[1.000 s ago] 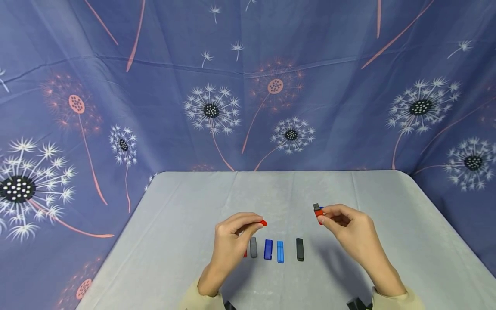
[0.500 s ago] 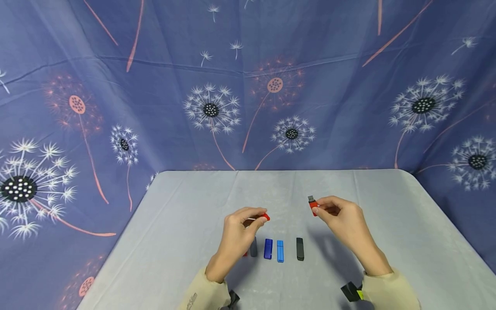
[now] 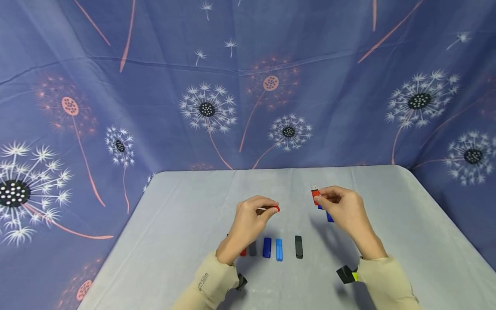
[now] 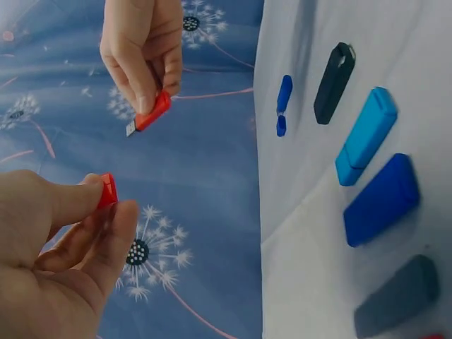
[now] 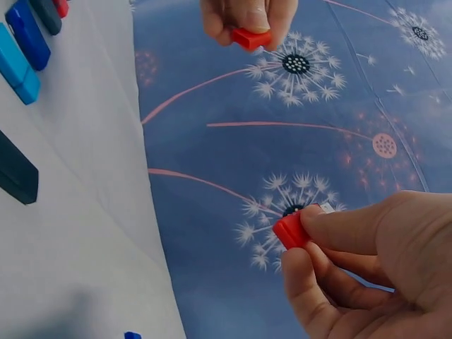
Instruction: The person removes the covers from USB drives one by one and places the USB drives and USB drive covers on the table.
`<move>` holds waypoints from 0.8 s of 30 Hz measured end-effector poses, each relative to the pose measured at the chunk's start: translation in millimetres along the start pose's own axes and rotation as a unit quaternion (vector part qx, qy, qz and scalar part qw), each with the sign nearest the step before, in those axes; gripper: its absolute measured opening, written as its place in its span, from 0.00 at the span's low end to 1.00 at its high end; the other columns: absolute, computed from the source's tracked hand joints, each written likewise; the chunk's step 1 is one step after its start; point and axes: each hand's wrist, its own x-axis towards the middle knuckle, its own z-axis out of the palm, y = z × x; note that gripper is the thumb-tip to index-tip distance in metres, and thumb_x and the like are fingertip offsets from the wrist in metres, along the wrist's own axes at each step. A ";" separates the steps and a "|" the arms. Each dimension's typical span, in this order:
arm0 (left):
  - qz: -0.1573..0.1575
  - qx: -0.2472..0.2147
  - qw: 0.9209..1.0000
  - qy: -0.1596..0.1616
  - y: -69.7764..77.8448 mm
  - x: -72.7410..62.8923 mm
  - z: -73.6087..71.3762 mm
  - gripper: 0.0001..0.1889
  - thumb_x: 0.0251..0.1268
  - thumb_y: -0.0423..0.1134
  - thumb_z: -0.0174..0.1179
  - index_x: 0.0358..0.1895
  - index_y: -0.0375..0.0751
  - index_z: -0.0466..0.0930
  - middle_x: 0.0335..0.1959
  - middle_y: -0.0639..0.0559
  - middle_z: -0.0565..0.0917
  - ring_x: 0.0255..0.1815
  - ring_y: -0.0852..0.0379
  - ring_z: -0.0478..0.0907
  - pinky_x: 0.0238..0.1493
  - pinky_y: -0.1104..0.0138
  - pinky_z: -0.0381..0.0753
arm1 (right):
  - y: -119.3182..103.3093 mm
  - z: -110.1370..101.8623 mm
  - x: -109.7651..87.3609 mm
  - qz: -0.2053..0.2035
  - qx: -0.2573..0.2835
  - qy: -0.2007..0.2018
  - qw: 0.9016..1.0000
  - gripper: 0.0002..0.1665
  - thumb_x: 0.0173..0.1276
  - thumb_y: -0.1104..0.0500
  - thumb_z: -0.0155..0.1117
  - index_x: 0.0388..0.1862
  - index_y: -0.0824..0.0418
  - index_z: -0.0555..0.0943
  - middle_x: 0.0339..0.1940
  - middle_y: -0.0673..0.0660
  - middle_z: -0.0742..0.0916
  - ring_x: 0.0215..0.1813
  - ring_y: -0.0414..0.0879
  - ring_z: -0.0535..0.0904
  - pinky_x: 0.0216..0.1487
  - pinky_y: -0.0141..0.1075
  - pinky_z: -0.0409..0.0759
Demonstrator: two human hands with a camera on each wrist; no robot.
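My left hand [image 3: 249,217] pinches a small red cap [image 4: 107,191] between thumb and fingers, above the table. To its right, my right hand [image 3: 345,211] grips a red USB flash drive [image 3: 315,197]. The drive's bare metal plug [image 4: 131,128] points up and away in the head view. A gap separates cap and drive. Below the hands lies a row of USB sticks: a dark blue one [image 3: 267,247], a light blue one [image 3: 279,249], a black one [image 3: 299,246] and a grey one [image 3: 252,249]. A red stick [image 3: 243,252] is partly hidden by my left wrist.
Beyond the row, a small blue stick [image 4: 284,94] with a separate blue piece [image 4: 281,126] lies on the grey-white table [image 3: 186,215], partly behind my right hand in the head view. A blue curtain with dandelion prints [image 3: 248,107] hangs behind the table's far edge.
Both hands have moved up and farther over the table, the left also to the right, still holding cap and drive. The blue stick behind the right hand has come into sight.
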 end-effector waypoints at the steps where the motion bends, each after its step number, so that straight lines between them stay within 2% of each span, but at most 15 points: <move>1: 0.001 0.003 1.000 -0.003 1.3 2.3 0.7 0.07 0.68 0.36 0.68 0.46 0.44 0.91 0.43 0.52 0.90 0.43 0.59 0.88 0.45 0.74 0.85 | -0.1 -0.4 1.9 0.001 -0.002 -0.001 1.000 0.13 0.71 0.57 0.71 0.49 0.63 0.88 0.40 0.59 0.91 0.40 0.49 0.88 0.33 0.30 0.82; 10: 0.001 -0.001 1.000 -0.027 5.0 17.0 9.3 0.05 0.67 0.35 0.69 0.43 0.43 0.92 0.40 0.52 0.92 0.40 0.63 0.89 0.41 0.76 0.84 | 3.2 1.7 11.2 0.022 0.000 -0.006 1.000 0.14 0.72 0.57 0.70 0.51 0.63 0.87 0.41 0.61 0.91 0.37 0.46 0.88 0.33 0.32 0.83; 17: -0.027 0.041 0.998 -0.047 -8.8 28.0 19.3 0.05 0.67 0.36 0.69 0.42 0.46 0.92 0.38 0.55 0.92 0.40 0.64 0.88 0.39 0.77 0.84 | 7.0 11.0 17.0 0.039 0.015 -0.007 0.999 0.15 0.71 0.58 0.71 0.52 0.65 0.85 0.41 0.62 0.90 0.36 0.52 0.89 0.31 0.33 0.83; 24: -0.059 0.041 0.995 -0.074 -23.1 39.4 32.2 0.10 0.67 0.34 0.69 0.50 0.43 0.91 0.43 0.51 0.92 0.43 0.61 0.89 0.40 0.78 0.83 | 12.1 19.2 20.5 0.047 0.010 -0.010 0.999 0.13 0.71 0.59 0.71 0.50 0.65 0.86 0.39 0.62 0.90 0.35 0.52 0.89 0.28 0.35 0.81</move>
